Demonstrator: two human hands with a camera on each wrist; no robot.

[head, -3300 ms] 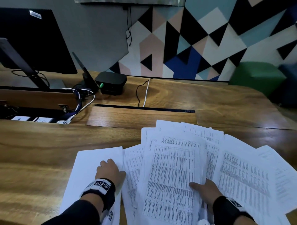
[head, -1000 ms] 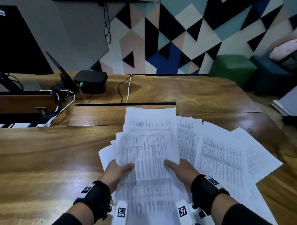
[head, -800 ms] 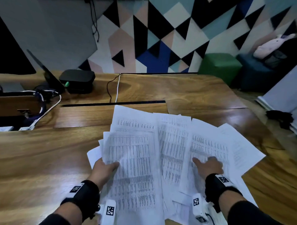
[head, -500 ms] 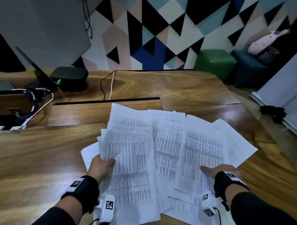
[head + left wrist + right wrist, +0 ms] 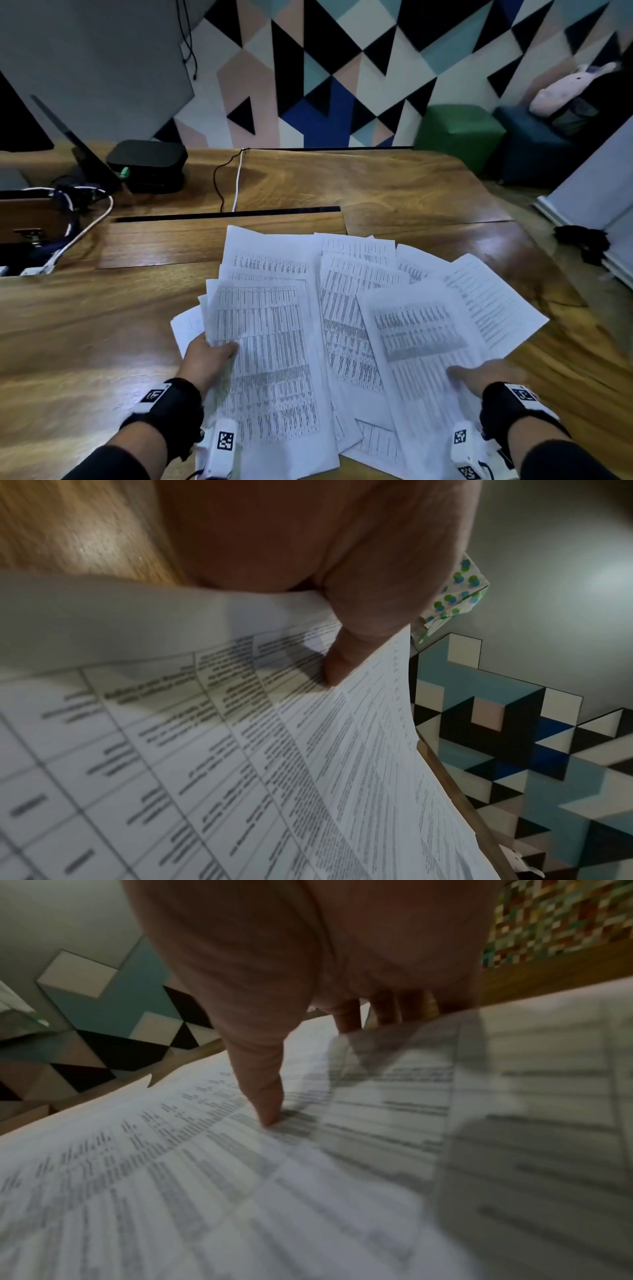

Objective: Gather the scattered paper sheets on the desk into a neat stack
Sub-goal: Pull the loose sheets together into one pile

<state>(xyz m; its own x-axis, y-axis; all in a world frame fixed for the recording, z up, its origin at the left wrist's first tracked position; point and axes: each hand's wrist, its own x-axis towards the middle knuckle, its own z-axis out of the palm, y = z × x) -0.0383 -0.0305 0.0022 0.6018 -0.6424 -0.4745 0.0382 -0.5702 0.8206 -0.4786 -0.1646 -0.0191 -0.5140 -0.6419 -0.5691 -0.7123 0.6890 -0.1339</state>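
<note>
Several printed paper sheets [image 5: 346, 308] lie fanned across the wooden desk [image 5: 85, 342]. My left hand [image 5: 210, 354] grips the left bundle [image 5: 270, 342] at its left edge, thumb on top. In the left wrist view the thumb [image 5: 342, 656] presses down on the table-printed sheets [image 5: 205, 750]. My right hand [image 5: 479, 373] holds the right-hand sheets [image 5: 418, 342] at their right edge. The right wrist view shows its thumb [image 5: 267, 1110] on the printed sheet [image 5: 171, 1177] and the fingers [image 5: 380, 1012] tucked under a sheet's edge. One more sheet [image 5: 493, 308] sticks out to the far right.
A black box [image 5: 147, 164] and two cables [image 5: 236, 178] sit at the desk's back. An open cable tray with plugs [image 5: 37, 240] is at the left. The desk's right edge [image 5: 548, 291] runs close to the sheets. A green stool [image 5: 459, 132] stands beyond the desk.
My right hand left the middle bundle, moved right across the sheets and took hold of the right-hand ones. The left hand kept its grip on the left bundle.
</note>
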